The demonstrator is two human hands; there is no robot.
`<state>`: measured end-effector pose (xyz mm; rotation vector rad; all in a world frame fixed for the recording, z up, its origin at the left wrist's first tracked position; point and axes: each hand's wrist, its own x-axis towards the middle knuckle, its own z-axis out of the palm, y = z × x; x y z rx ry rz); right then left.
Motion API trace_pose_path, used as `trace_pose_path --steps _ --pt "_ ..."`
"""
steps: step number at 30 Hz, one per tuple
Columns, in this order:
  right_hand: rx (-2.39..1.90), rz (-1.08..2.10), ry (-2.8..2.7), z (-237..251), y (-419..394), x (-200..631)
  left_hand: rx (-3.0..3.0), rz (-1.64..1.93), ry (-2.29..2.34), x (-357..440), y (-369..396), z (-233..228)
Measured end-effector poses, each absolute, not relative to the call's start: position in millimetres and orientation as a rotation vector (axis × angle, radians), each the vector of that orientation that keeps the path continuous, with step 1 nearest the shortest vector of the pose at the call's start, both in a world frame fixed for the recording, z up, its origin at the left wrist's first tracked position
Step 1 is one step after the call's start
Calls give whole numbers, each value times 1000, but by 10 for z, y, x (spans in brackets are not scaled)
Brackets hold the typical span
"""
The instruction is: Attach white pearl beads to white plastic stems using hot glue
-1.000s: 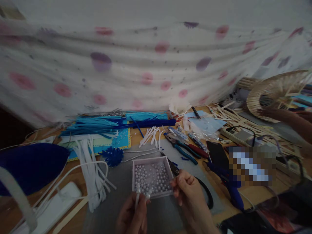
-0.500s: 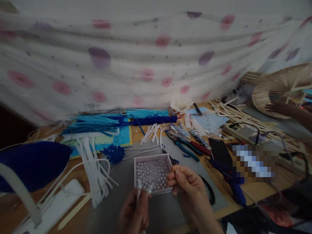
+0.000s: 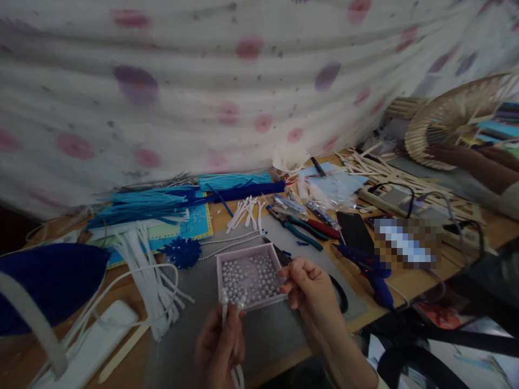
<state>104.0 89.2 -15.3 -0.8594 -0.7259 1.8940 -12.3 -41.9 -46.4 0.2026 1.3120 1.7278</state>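
Pinched in my left hand [image 3: 221, 337] are white pipe cleaner stems [image 3: 224, 309] with pearl-like beads at their upper tips. Their lower ends stick out below the hand. My right hand [image 3: 310, 286] is closed, thumb against fingers, at the right side of a small pale pink box [image 3: 219, 273]. Whatever it holds, if anything, is too small to make out. Silvery pearl beads [image 3: 233, 276] lie loose inside the box, just beyond both hands. Short white stems with beaded tips [image 3: 245, 214] rest in a pile behind it.
Pliers [image 3: 298, 229], a blue glue gun [image 3: 375, 275] and a phone [image 3: 354, 232] lie to the right. Leftward are white pipe cleaners [image 3: 141, 281], a blue fuzzy flower [image 3: 182, 253] and a power strip [image 3: 105, 329]. Another person's arm [image 3: 466, 162] reaches toward a slatted wooden piece [image 3: 421, 129].
The view has swung slightly down and to the right. Both hands keep nearly the same pose by the bead box. The other person's arm shows more at the right.
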Motion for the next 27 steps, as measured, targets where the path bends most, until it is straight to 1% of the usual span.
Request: trace_pose_path --steps 6,10,20,27 --pt "-1001 1862 -631 -103 905 1016 246 1718 1331 -164 -420 -396" --pt "-1011 1814 -640 -108 913 1033 213 1743 1322 -107 -372 -418" --pt "-812 1861 -631 -179 899 1061 218 1723 1307 -72 -346 -468" --pt "-756 1915 -560 -114 924 1071 199 1717 1264 -73 -321 -412"
